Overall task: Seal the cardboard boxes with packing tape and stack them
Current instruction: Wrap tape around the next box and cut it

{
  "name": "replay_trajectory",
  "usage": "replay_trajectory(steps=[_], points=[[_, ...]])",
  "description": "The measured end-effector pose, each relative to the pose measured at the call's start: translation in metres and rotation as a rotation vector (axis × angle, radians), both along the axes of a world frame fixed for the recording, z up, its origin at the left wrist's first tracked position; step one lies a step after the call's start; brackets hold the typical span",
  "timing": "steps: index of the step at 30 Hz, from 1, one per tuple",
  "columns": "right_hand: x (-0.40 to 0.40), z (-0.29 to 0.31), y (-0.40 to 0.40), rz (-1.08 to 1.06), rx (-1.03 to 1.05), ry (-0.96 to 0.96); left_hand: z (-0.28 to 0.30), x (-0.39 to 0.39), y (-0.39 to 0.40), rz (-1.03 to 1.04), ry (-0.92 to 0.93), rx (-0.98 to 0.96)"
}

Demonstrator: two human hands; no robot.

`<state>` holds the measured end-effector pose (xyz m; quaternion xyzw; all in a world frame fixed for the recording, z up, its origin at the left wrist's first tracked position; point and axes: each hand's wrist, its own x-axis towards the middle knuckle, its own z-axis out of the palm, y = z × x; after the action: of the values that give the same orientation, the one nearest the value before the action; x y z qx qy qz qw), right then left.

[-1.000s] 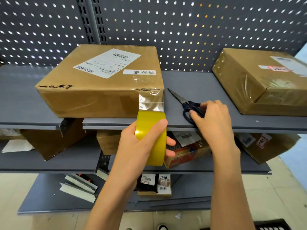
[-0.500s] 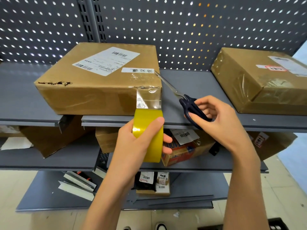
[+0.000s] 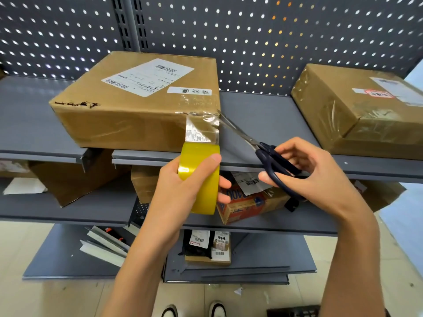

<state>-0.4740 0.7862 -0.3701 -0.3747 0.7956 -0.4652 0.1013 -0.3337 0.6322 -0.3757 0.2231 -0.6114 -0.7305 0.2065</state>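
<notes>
One cardboard box [image 3: 128, 115] sits on the top shelf [image 3: 263, 124], a clear strip of tape [image 3: 201, 131] running from its front right corner down to a yellow tape roll [image 3: 199, 177]. The left hand [image 3: 180, 191] wraps around the roll, thumb on top. The right hand [image 3: 315, 175] grips dark-handled scissors [image 3: 265, 152], fingers curled through the loops, blades slightly parted at the strip's right edge. A second box [image 3: 366, 115] rests further right.

A single wide-angle view from the person's head looks forward and down, facing the grey shelf [image 3: 270, 124] and its pegboard back panel [image 3: 274, 42] squarely; it sits close. The floor [image 3: 29, 298] and shoe tips [image 3: 217, 310] show at the bottom edge.
</notes>
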Motion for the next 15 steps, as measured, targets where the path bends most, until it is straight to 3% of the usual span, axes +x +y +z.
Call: replay_trajectory(steps=[15], points=[[-0.008,0.023,0.012,0.129,0.151,-0.134,0.001,0.002,-0.001,-0.01,-0.007,0.005]])
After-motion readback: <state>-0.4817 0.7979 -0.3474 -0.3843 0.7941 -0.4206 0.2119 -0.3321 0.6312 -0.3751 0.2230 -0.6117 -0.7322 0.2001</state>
